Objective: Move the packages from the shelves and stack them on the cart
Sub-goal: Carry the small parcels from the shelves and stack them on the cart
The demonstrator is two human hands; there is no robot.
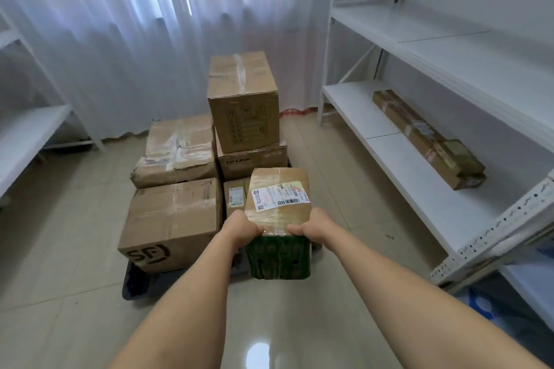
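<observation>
Both my hands hold a taped brown package with a white shipping label on top and a green printed near end. My left hand grips its near left corner and my right hand grips its near right corner. The package hangs over the near right part of the dark cart, which carries several cardboard boxes: an SF box, a wrinkled taped box, a TP-LINK box with a tall box on it, and a small box partly hidden behind the held package.
White metal shelves run along the right, with one long flat brown package on the lower shelf. Another white shelf stands at the left. White curtains hang behind the cart. The floor is glossy tile.
</observation>
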